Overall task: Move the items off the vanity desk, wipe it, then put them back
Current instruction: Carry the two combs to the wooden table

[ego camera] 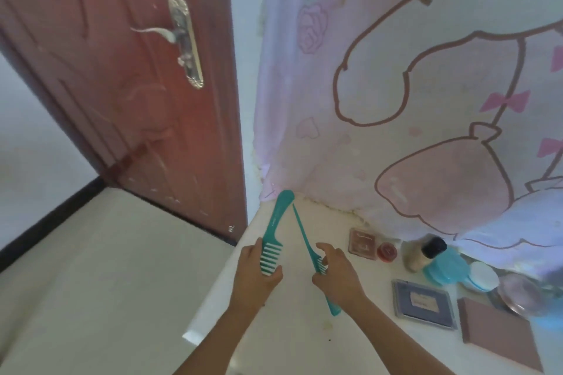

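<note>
Left hand (256,272) fingers (259,248) curled round toothed end of wide-tooth comb (275,221); handle points toward back-left corner of worktop (289,332). Right hand (338,278) fingers (330,250) pinch tail comb (304,237) at its teeth; thin tail aims at same corner, other end sticks out below palm. Both combs teal, over left end of worktop. Right part of worktop: pink compact (362,243), red pot (387,252), black-capped bottle (423,253), blue jar (446,266), grey palette (423,303), brown case (499,332). Cartoon-print cloth (396,100) behind; red door (122,85) left.
</note>
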Tool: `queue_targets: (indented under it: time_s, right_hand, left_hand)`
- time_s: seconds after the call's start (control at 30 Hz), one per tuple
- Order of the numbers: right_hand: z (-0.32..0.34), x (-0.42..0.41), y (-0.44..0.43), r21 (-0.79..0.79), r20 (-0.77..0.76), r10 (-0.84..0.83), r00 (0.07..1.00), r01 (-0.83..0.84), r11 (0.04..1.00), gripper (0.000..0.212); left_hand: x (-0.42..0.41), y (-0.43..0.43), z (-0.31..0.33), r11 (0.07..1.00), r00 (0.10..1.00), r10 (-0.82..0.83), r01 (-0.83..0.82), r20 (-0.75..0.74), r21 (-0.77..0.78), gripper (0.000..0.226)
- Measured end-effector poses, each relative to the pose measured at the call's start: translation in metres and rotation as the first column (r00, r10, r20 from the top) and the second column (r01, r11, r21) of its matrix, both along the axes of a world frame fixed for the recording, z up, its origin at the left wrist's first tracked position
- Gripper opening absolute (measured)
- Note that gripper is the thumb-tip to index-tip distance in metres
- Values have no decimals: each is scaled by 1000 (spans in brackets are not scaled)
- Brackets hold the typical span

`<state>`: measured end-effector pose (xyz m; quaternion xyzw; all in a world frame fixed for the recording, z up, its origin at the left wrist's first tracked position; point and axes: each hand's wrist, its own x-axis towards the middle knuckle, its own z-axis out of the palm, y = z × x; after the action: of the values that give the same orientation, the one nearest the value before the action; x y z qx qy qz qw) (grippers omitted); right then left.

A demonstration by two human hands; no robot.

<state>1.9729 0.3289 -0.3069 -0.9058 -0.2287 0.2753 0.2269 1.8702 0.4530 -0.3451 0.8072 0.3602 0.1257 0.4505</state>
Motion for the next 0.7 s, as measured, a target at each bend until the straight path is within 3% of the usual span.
queue_targets:
  time_s: [0.13,0.27,0.43,0.53,0.7]
  right_hand:
    - [5,-18,17,54,50,205,977,-208,977,56]
    - [9,-47,26,81,119,443,889,-453,888,57]
    - [15,-113,38,120,196,698,689,-723,680,56]
    - [19,-163,36,112,196,813,549,-836,538,55]
    - [31,-222,44,68,262,885,384,-922,380,54]
  left_hand:
    - [-40,-7,14,978,980,193,-196,36,71,56]
    - [-96,-26,29,896,899,437,-438,27,72,64]
    - [-191,-59,44,706,713,699,-700,56,107,59]
    - [-247,-79,50,579,585,811,-803,1,144,60]
    - [-311,-100,61,399,404,915,-898,-11,187,54]
